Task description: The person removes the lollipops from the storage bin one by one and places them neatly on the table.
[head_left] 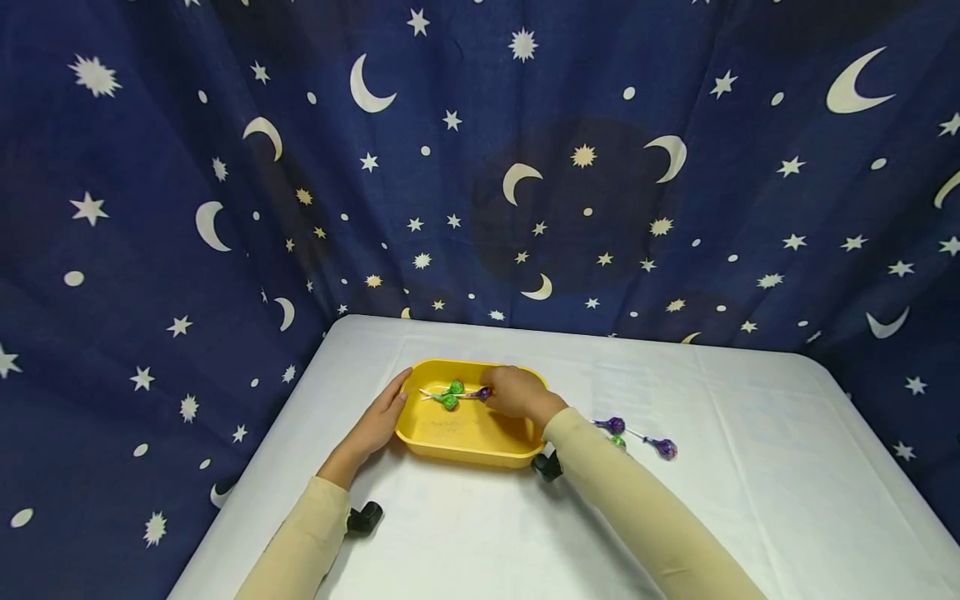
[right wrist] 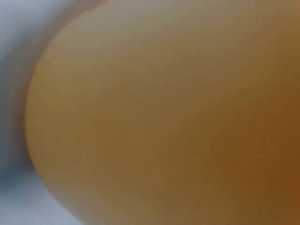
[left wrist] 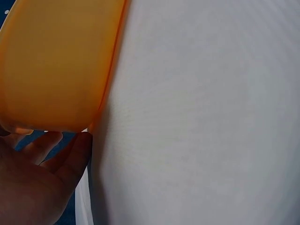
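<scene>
A yellow plastic tray point(head_left: 450, 452) sits on the white table, its orange-tinted wall point(left wrist: 61, 70) close up in the left wrist view. My left hand point(head_left: 381, 421) rests its fingers against the tray's left end, fingertips right at the edge. Inside the tray, my right hand point(head_left: 517, 393) pinches a purple-wrapped lollipop point(head_left: 485, 393) by its head, the stick pointing left. Two green-wrapped lollipops point(head_left: 450, 402) lie beside it on the tray floor. The right wrist view shows only the blurred tray wall point(right wrist: 140, 117), with the hand hidden.
Right of the tray, partly behind my right sleeve point(head_left: 622, 492), lie two purple lollipops point(head_left: 664, 448) and a green one point(head_left: 618, 442). Black wrist cameras point(head_left: 365, 518) hang under both forearms. A dark blue curtain point(head_left: 450, 208) with moons and stars borders the table's back and sides.
</scene>
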`<state>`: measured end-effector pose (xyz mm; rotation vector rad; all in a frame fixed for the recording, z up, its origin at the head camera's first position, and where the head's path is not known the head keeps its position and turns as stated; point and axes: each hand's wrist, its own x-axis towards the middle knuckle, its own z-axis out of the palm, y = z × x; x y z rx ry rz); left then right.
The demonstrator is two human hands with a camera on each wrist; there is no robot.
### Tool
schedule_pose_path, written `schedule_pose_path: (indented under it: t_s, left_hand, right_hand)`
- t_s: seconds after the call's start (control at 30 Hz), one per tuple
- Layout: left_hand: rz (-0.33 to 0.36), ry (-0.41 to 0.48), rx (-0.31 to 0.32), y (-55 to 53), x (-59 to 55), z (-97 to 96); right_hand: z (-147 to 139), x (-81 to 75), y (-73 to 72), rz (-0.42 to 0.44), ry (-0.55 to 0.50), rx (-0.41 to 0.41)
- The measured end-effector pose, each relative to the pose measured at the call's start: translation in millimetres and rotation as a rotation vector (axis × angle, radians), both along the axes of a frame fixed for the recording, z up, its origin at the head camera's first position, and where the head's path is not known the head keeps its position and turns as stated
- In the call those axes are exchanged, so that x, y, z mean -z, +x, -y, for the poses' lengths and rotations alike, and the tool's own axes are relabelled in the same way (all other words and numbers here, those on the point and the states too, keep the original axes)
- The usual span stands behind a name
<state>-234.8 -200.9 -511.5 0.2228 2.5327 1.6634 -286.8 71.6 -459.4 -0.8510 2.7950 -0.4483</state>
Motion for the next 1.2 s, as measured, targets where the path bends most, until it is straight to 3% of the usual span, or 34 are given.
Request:
schedule_pose_path:
  t_s: [0.13,0.53,0.6,0.8,0.83,1.2]
  left_hand:
    - [-0.005,0.005,0.003,-0.1,0.5,0.1]
    - [-0.014,-0.012,0.016,-1.6,-1.3,-3.6]
    - [-0.007,-0.004,0.016,2.6,-7.9,-4.7]
    - [-0.006,0.006,0.027,3.5,-6.8,-3.4]
    - [-0.007,0.005,0.023,0.4,-1.1,-2.1]
    - [0.004,0.004,0.016,1.9,0.3,-2.3]
  right_hand:
    - [2.8,4.7,-0.2,-0.023,0.029,0.022]
    - [-2.1,9.5,8.2,0.0,-0.016,0.118]
    - [-4.3,9.5,9.5,-0.015,-0.022,0.116]
    - [-12.4,6.3,17.2,-0.08,-0.031,0.121]
    - [-14.1,5.1,19.1,-0.081,-0.032,0.129]
    - [-32.3,-9.5,38.3,-0.083,-0.156,0.164]
